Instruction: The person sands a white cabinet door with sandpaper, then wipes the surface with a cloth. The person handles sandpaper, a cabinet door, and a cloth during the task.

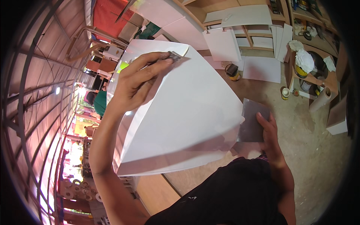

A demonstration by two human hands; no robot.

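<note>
A large white box-like cabinet body [182,104] with smooth panels stands before me, and a shadow falls across its near part. My left hand [135,78] reaches over its long top edge. Between the thumb and fingers it pinches a small thin grey flat piece [175,56] against that edge, near the far corner; whether this is a scraper blade or folded abrasive I cannot tell. Lower, on the right, my right hand [268,126] grips a dark grey rectangular sheet [251,121] by its right side, thumb on top. The sheet's left side meets or overlaps the cabinet's right edge.
On the concrete floor [303,152] to the right stands a can [233,73] with a dark block on top. White boards [223,43] lean against a wooden shelf frame. A wooden stand [332,83] carries cans and a crumpled white cloth [305,60]. A person in green [100,102] is farther left.
</note>
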